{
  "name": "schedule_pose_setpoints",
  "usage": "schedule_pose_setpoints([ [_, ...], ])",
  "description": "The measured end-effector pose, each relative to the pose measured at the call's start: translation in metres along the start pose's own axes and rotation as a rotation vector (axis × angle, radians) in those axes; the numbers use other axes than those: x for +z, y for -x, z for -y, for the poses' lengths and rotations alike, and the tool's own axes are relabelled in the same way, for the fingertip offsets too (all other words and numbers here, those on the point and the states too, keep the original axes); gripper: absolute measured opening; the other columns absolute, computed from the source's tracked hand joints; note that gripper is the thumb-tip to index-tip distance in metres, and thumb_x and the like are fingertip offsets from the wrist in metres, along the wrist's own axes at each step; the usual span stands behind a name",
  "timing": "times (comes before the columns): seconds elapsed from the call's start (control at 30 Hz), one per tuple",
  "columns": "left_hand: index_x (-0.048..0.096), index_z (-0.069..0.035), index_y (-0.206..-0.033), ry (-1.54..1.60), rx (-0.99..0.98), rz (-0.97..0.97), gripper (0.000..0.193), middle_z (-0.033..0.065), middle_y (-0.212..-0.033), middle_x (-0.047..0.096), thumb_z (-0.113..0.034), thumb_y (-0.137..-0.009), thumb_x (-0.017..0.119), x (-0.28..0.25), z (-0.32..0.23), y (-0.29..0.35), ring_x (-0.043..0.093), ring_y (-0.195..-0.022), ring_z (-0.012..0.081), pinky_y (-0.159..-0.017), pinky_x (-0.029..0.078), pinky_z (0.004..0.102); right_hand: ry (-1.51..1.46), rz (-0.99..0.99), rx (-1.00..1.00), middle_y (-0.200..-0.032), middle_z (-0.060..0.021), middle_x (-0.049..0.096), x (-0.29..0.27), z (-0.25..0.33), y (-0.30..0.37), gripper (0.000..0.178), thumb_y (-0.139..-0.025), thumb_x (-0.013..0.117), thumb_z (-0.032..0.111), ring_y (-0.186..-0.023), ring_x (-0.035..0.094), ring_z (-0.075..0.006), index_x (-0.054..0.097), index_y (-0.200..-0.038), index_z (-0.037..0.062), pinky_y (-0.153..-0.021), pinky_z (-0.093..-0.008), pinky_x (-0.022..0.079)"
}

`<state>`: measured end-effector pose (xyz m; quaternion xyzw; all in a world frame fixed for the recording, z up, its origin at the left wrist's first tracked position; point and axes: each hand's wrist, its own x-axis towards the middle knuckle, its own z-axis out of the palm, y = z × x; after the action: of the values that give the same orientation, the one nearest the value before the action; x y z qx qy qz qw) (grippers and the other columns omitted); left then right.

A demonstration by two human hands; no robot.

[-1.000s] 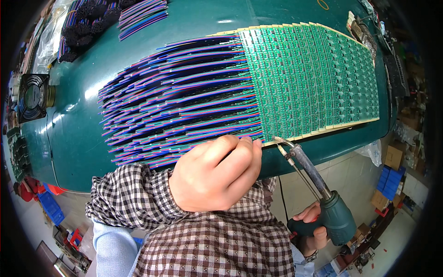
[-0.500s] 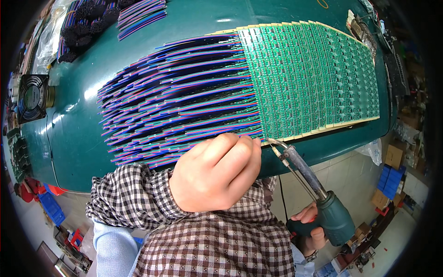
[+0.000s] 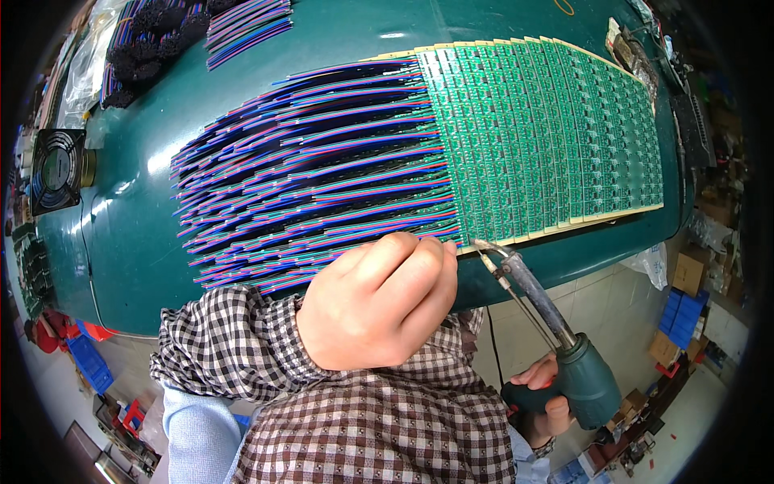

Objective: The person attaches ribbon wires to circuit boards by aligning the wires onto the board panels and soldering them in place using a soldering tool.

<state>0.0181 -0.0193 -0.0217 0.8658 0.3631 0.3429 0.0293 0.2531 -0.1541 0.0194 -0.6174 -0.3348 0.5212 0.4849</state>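
Note:
My left hand [image 3: 379,306] is closed in a pinch at the near edge of the green circuit boards [image 3: 532,137]. Its fingertips hold the end of a multicoloured wire strip against the nearest board corner, though the fingers partly hide it. Rows of red, blue, green and black wires [image 3: 322,173] run leftward from the boards' left edge. My right hand [image 3: 556,413] grips a green soldering gun [image 3: 590,379] with a thin feed tube along its metal barrel. The gun's bent tip is at the boards' near edge, just right of my left fingertips.
The boards overlap on a green tabletop [image 3: 137,242]. A small black fan [image 3: 58,172] stands at the left. Bundled wires [image 3: 153,40] and a loose wire stack [image 3: 248,31] lie at the far left. Blue boxes [image 3: 685,319] and cartons are on the floor to the right.
The soldering gun's tip has shifted slightly to the right, away from my left fingertips. My left hand has hardly moved.

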Motion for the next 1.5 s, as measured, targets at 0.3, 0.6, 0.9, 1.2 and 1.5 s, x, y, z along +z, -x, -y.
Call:
schedule_pose_setpoints([
  [0.3,0.066,0.007,-0.088,0.007,-0.001,-0.004,0.037,0.0112,-0.083,0.059,-0.008,-0.054,0.064,0.001,0.000,-0.003,0.059,-0.068,0.0209,-0.057,0.051,0.0272,0.080,0.072,-0.088,-0.085,-0.0166,0.058,-0.008,-0.001,-0.002,0.068,-0.082,0.066,0.042,-0.079,0.062,-0.0267,0.042,-0.114,-0.0130,-0.069,-0.0366,0.058],
  [0.6,0.066,0.006,-0.088,0.074,-0.021,0.032,0.032,0.0100,-0.081,0.060,-0.007,-0.058,0.065,-0.002,0.002,-0.005,0.058,-0.068,0.0200,-0.057,0.050,0.0274,0.020,0.066,-0.002,-0.080,-0.0154,0.056,-0.012,-0.004,0.003,0.072,-0.079,0.068,0.044,-0.074,0.060,-0.0258,0.042,-0.110,-0.0152,-0.065,-0.0372,0.058],
  [0.9,0.066,0.006,-0.088,0.070,-0.005,0.049,0.033,0.0102,-0.083,0.060,-0.007,-0.058,0.065,-0.003,0.003,-0.005,0.059,-0.070,0.0200,-0.059,0.051,0.0277,-0.003,0.032,0.022,-0.078,-0.0149,0.054,-0.006,0.000,0.001,0.058,-0.079,0.068,0.045,-0.074,0.059,-0.0245,0.053,-0.092,-0.0094,-0.066,-0.0367,0.057],
  [1.2,0.067,0.005,-0.087,0.043,0.004,0.045,0.033,0.0102,-0.084,0.061,-0.009,-0.057,0.065,-0.003,0.001,-0.004,0.059,-0.071,0.0199,-0.059,0.051,0.0276,0.022,0.048,0.016,-0.076,-0.0144,0.053,-0.005,0.000,0.000,0.056,-0.078,0.068,0.047,-0.073,0.059,-0.0235,0.056,-0.085,-0.0068,-0.066,-0.0359,0.057],
  [1.5,0.067,0.005,-0.087,0.029,0.004,0.034,0.033,0.0100,-0.083,0.060,-0.008,-0.056,0.065,-0.002,0.001,-0.003,0.059,-0.070,0.0200,-0.057,0.051,0.0272,0.031,0.042,0.014,-0.075,-0.0138,0.054,-0.003,0.001,0.000,0.056,-0.078,0.068,0.046,-0.071,0.059,-0.0228,0.054,-0.086,-0.0077,-0.065,-0.0357,0.057],
])
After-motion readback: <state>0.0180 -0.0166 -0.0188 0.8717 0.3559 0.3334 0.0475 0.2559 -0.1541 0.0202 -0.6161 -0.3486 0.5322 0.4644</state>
